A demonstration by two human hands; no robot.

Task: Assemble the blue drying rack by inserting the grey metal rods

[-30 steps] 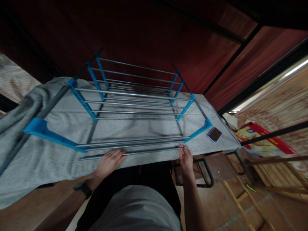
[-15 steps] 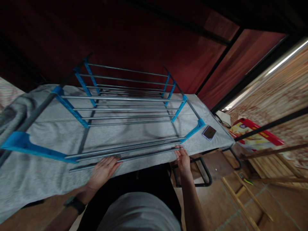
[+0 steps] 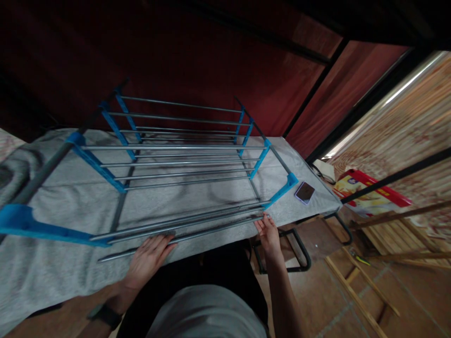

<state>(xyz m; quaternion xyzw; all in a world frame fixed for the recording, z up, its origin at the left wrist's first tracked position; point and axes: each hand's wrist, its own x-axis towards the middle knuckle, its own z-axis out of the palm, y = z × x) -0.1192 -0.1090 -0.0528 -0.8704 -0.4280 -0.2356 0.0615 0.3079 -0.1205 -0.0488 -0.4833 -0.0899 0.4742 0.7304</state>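
Observation:
A loose grey metal tube lies lengthwise at the near edge of the cloth-covered table. Over its left part, the fingers of my left hand are closed on it from above. My right hand pinches the tube's right end between thumb and fingers. Just beyond stands a rack of grey tubes joined by blue plastic brackets. Its nearest brackets are a left one and a right one, with two tubes fitted between them, close to the loose tube and parallel to it.
A phone lies right of the rack on the grey cloth. Beyond the table's right end are a red and yellow box and wooden frames. A black metal frame stands below the table edge. Red sheeting rises behind.
The view has shifted slightly, so the rack's left side sits a little lower and further left. Both hands keep their hold on the loose tube, whose left end appears slightly lower.

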